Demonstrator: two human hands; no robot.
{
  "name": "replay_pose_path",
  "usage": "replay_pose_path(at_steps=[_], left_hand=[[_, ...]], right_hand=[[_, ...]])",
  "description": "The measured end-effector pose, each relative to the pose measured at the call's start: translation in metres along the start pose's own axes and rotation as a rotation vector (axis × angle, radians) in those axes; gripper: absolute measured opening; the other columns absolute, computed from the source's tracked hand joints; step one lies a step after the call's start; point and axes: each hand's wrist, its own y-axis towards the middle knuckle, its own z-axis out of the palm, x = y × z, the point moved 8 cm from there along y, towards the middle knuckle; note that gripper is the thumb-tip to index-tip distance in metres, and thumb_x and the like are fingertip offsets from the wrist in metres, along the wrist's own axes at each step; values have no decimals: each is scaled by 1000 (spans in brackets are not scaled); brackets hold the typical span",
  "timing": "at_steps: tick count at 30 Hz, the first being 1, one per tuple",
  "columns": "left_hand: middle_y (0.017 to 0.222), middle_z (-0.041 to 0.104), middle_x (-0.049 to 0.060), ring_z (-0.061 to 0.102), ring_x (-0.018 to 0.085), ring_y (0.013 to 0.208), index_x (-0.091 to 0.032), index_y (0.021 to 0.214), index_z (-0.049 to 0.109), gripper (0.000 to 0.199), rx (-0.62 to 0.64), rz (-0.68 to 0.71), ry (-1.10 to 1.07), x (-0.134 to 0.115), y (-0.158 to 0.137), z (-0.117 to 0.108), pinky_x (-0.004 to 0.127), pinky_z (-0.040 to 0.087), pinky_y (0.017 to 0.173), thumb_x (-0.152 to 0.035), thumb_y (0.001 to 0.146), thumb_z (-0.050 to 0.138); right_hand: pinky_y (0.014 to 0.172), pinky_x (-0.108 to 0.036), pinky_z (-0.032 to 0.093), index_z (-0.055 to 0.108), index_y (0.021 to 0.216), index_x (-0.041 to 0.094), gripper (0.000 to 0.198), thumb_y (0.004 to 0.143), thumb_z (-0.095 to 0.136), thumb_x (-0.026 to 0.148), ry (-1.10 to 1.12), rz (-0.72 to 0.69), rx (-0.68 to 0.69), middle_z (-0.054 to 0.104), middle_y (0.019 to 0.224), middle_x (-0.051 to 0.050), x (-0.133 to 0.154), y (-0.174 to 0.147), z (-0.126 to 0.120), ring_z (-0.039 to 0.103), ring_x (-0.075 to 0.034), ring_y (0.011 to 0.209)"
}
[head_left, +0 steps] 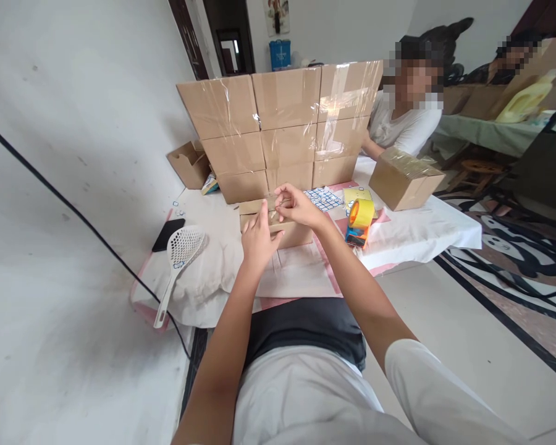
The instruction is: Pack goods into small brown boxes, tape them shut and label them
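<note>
A small cardboard box (299, 236) lies on the cloth-covered table right in front of me, with something shiny and clear on its top. My left hand (259, 238) rests at the box's left side, fingers stretched up and thumb apart. Over the top of the box, my right hand (299, 207) has its fingers curled in a pinch. What they hold, if anything, is too small to make out. Right of the box stands a tape dispenser (356, 235) with a yellow roll of tape (361, 212).
Stacked taped boxes (287, 99) form a wall behind. An open box (189, 164) stands left of it, a taped box (405, 179) to the right. A white slotted skimmer (185, 246) overlaps a black phone-like slab (164, 235). A person (405, 120) sits across the table.
</note>
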Motion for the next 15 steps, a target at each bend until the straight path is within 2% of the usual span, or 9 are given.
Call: replay_pose_path(at_steps=[6, 10, 15], left_hand=[[147, 62, 12, 58, 31, 132, -17, 164, 17, 95, -20, 8, -18, -1, 3, -1, 47, 42, 114, -36, 87, 70], [145, 63, 11, 58, 31, 131, -19, 164, 17, 96, -17, -11, -25, 0, 4, 0, 46, 42, 114, -36, 86, 70], [148, 61, 9, 57, 33, 133, -20, 164, 17, 95, -20, -6, -28, 1, 4, 1, 46, 41, 114, -36, 86, 69]], right_hand=[[58, -23, 50, 50, 103, 22, 39, 71, 72, 19, -57, 19, -12, 62, 73, 7, -4, 6, -6, 62, -11, 61], [65, -25, 51, 53, 104, 21, 43, 69, 77, 21, -26, 54, -30, 65, 77, 5, -8, 9, -12, 64, -13, 70], [71, -25, 52, 49, 106, 23, 48, 70, 81, 23, 56, 0, -3, 65, 79, 5, -3, 8, -13, 64, -13, 76]])
